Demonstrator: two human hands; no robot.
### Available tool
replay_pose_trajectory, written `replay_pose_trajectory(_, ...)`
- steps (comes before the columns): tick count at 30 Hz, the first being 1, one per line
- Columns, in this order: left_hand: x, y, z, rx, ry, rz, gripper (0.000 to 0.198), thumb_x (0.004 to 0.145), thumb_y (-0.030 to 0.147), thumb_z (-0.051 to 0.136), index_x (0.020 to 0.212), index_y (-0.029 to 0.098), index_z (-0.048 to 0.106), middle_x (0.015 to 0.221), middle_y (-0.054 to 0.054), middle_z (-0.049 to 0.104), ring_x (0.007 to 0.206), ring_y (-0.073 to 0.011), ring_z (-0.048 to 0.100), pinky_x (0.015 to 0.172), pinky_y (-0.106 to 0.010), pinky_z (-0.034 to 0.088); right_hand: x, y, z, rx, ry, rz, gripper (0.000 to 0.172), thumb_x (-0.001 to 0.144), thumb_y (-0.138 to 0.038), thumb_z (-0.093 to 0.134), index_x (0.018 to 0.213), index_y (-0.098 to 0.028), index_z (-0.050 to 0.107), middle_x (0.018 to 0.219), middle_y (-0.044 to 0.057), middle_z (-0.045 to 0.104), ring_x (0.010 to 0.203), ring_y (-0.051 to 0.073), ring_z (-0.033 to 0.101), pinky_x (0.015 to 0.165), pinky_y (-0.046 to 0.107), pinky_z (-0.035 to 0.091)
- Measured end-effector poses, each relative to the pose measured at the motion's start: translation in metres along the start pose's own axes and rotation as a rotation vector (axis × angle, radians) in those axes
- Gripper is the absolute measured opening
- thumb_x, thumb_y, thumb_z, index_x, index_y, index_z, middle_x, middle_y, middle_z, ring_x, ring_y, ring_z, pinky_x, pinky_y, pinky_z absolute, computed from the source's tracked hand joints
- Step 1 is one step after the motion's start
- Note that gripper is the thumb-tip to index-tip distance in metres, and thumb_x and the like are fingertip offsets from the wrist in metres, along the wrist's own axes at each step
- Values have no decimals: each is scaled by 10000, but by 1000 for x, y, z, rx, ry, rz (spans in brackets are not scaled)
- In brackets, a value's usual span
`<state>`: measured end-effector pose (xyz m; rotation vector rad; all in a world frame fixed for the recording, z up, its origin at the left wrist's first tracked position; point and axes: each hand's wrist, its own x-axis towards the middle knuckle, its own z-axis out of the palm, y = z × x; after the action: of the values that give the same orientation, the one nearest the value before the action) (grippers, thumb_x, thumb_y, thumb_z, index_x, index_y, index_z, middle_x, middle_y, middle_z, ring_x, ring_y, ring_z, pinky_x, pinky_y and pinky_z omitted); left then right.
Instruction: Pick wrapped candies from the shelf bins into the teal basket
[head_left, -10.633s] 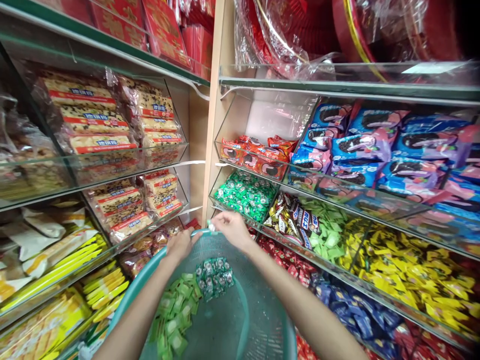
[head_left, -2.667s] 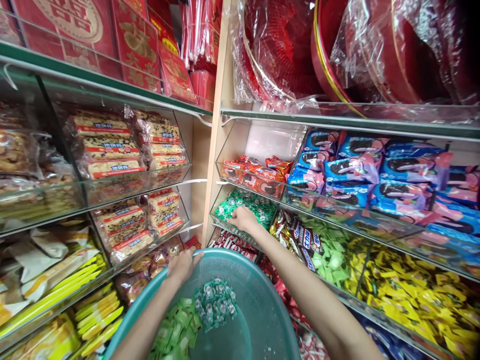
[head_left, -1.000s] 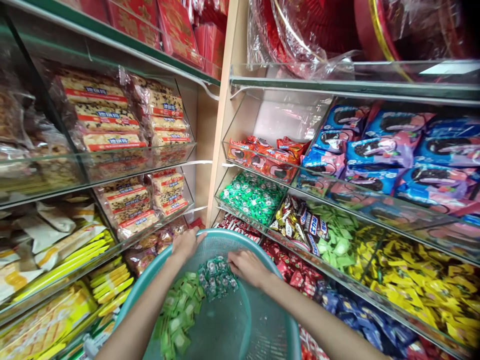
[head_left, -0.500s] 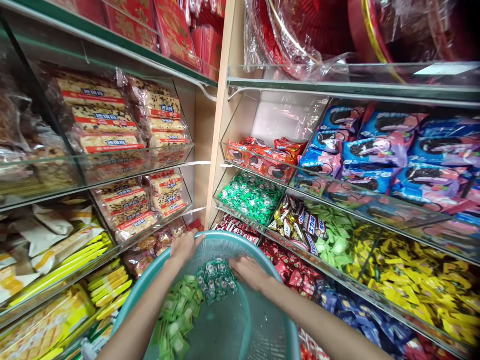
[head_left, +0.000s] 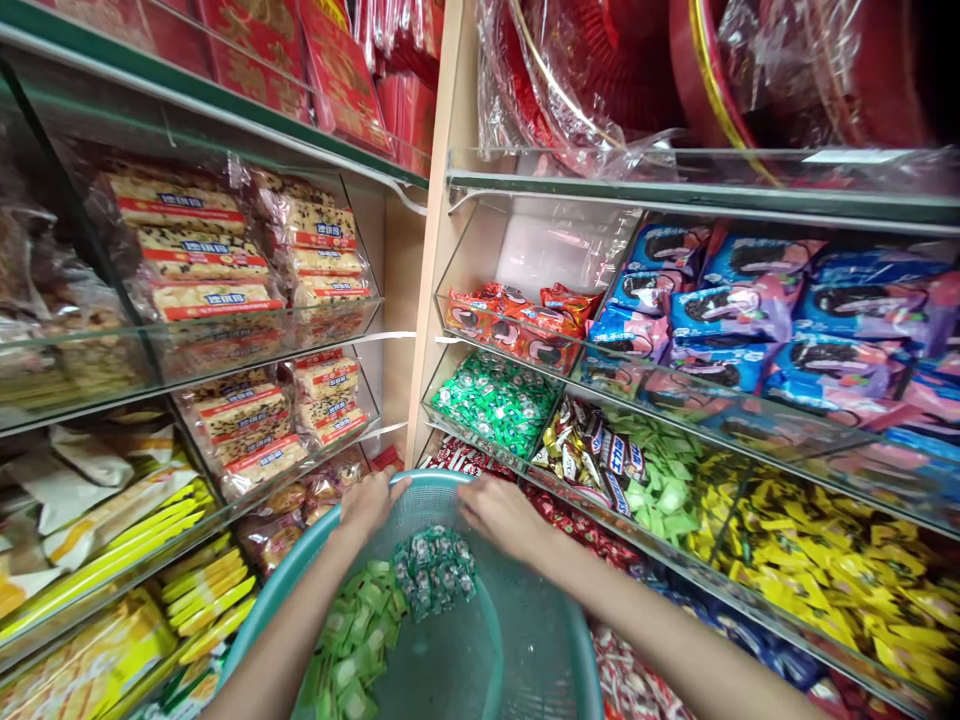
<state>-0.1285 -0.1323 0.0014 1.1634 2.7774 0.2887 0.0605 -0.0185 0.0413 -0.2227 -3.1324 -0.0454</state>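
Note:
A teal plastic basket (head_left: 540, 640) is held in front of me. My left hand (head_left: 367, 505) grips its far rim, fingers curled over the edge. Inside lie a heap of light-green wrapped candies (head_left: 352, 640) and a pile of dark-green wrapped candies (head_left: 435, 570). My right hand (head_left: 499, 515) hovers palm down over the basket's far side, just above the dark-green pile, fingers loosely spread with nothing visible in them. Straight ahead, a clear bin of dark-green candies (head_left: 495, 400) sits on the shelf.
Glass-fronted shelves surround me. Left shelves hold wrapped nougat bars (head_left: 195, 270) and yellow packets (head_left: 202, 600). Right shelves hold red cookie packs (head_left: 525, 315), blue cookie packs (head_left: 750, 310), chocolate bars (head_left: 592, 450), light-green candies (head_left: 660, 480) and yellow candies (head_left: 817, 550). Red boxes and trays fill the top.
My right hand went from the dark-green candy bin to the basket, laid candies on the pile, and has now lifted slightly toward the rim. My left hand has kept hold of the rim.

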Motion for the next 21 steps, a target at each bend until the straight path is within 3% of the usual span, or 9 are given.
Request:
replay_pose_trajectory(4,1,3,0,0,7,15,503,881,552,244,1084,221,565,988,-129,685,946,-266,634,772,-355,456,21,22,-69,121,271,117,183,890,-201,424,860,-183,604,843,54,639,839,155,579,732,233,386)
replay_pose_trajectory(8,2,4,1,1,15,22,542,882,561,213,1108,213,562,993,-137,683,942,-271,636,770,-357,455,50,51,-106,128,297,423,139,822,-186,508,807,-172,645,853,72,656,848,182,606,719,251,404)
replay_pose_trajectory(11,2,2,1,-12,16,23,532,883,558,220,1087,213,570,996,-136,682,946,-263,634,774,-348,452,67,60,-108,66,212,627,157,768,-211,581,892,-154,657,960,130,652,913,237,619,711,284,436)
replay_pose_trajectory(15,0,1,-2,-18,27,7,512,885,547,241,1073,212,579,997,-141,681,947,-264,632,774,-349,448,80,62,-95,47,143,659,293,753,-262,628,1018,-137,633,1061,176,625,982,265,607,748,318,463)
replay_pose_trajectory(21,-3,-1,-6,-9,24,-2,495,891,530,243,1061,207,577,1002,-137,679,945,-271,632,774,-354,447,83,69,-82,80,122,719,343,738,-260,651,1061,-149,617,1092,165,615,1022,249,594,791,313,466)
